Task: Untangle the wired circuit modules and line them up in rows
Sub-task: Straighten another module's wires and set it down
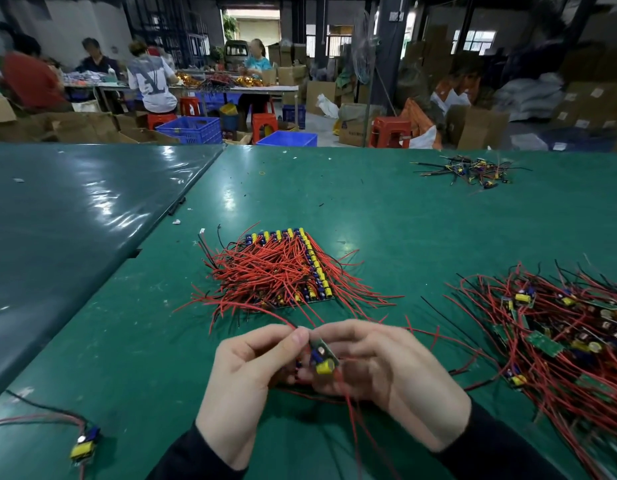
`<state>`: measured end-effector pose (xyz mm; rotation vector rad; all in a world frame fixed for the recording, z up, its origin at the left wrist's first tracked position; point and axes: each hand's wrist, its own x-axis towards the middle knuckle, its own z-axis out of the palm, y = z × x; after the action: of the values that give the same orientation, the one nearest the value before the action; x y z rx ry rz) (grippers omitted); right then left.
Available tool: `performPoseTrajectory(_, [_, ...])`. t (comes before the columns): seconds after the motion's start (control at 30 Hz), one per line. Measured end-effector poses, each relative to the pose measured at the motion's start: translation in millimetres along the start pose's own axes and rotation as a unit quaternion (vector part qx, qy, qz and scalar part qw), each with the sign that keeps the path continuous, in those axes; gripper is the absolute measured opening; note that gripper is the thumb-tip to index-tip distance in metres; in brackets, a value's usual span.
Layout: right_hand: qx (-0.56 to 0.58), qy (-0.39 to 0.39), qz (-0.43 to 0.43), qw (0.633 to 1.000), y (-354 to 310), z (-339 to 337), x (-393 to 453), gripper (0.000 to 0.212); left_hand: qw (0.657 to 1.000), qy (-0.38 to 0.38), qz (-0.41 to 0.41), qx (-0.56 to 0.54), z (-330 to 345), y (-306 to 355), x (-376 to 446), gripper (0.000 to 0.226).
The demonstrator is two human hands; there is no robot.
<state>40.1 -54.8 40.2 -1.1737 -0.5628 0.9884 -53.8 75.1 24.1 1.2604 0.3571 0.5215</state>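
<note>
1. Holding one small circuit module with a yellow part and red wires [321, 358] between them, both hands were above the green table mat [386, 209], near its front edge.
2. The left hand [246, 379] had curled fingers, and its thumb and forefinger pinched the module's upper end.
3. The right hand [379, 368] was curled round the module from the right side.
4. The module's long axis ran from upper left to lower right, yellow part lowest.
5. Behind the hands lay the neat block of modules lined up in rows [286, 268]; at the right lay a tangled heap of modules [559, 337].
6. Blue plastic crates [193, 129] stood on the floor; their contents could not be seen.
</note>
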Motion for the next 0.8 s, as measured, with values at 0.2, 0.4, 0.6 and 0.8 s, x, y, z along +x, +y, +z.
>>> performPoseTrajectory(0.2, [-0.117, -0.031, 0.0, 0.993, 5.4, 8.6, -3.4, 0.02, 0.999, -0.012, 0.031, 0.036, 2.8, -3.5, -2.1, 0.026])
performPoseTrajectory(0.4, [-0.202, -0.023, 0.007, 0.979, 9.0, 7.5, -3.7, 0.017, 0.998, -0.026, 0.021, 0.048, 2.7, -5.1, -0.2, 0.027])
performPoseTrajectory(0.6, [-0.251, -0.006, -0.024, 0.968, 9.1, 8.4, -5.8, 0.025, 0.997, -0.061, -0.036, -0.013, 2.4, -5.1, -0.7, 0.025])
performPoseTrajectory(0.8, [-0.35, 0.011, -0.069, 0.934, 13.9, 8.5, -7.5, 0.029, 0.991, -0.074, -0.102, -0.034, 3.6, -1.5, -2.2, 0.022])
